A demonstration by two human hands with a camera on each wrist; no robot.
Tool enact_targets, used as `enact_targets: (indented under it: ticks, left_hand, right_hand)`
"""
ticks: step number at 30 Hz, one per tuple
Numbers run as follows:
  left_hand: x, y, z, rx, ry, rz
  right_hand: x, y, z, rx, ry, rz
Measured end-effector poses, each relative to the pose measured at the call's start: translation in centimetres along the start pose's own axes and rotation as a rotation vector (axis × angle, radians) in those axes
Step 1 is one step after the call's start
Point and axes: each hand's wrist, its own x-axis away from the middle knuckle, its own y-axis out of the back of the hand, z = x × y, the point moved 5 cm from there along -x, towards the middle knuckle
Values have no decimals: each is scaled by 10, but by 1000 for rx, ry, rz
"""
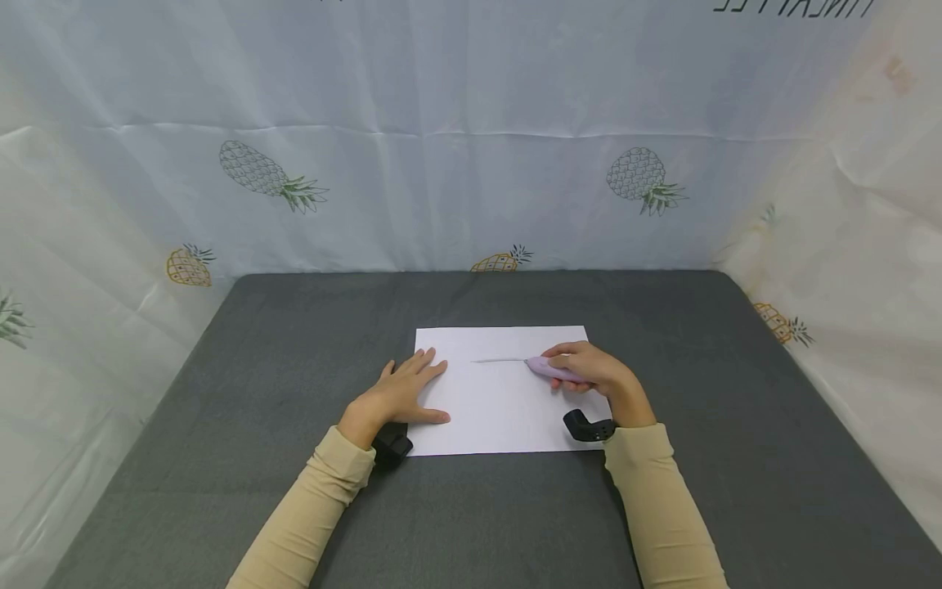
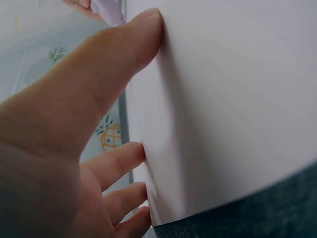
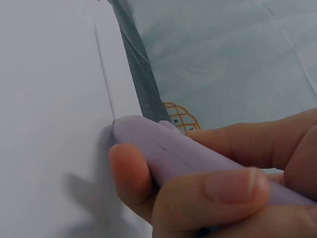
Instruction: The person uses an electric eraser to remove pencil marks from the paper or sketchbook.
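A white sheet of paper lies flat on the table before me. My left hand rests on its left edge, fingers spread and thumb pressing on the sheet. On the right side, my right hand grips a lavender utility knife. The knife's tip meets the paper at the right end of a thin, straight cut line, which runs nearly parallel to the far edge. In the right wrist view, thumb and fingers wrap the rounded knife body; the blade itself is hidden at its nose.
The dark grey table extends around the paper on all sides. A pale curtain printed with pineapples hangs behind the table's far edge and along both sides. Black wrist cameras sit at both wrists, close over the sheet.
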Motion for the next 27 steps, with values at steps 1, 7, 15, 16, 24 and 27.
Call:
enact_targets:
  ticks: [1, 7, 15, 16, 24, 27]
  left_hand:
    - [0, 0, 0, 0, 1, 1]
    - [0, 0, -1, 2, 1, 9]
    - [-1, 0, 0, -5, 3, 6]
    - [-1, 0, 0, -4, 2, 6]
    - [0, 1, 0, 1, 12, 17]
    - [0, 0, 0, -4, 10, 17]
  right_hand:
    - [0, 0, 1, -8, 8, 4]
    - [1, 0, 1, 7, 22, 24]
    - [-1, -1, 1, 16, 8, 1]
    - [-1, -1, 1, 19, 5, -2]
    - [-1, -2, 0, 4, -4, -7]
    - [-1, -2, -1, 15, -3, -3]
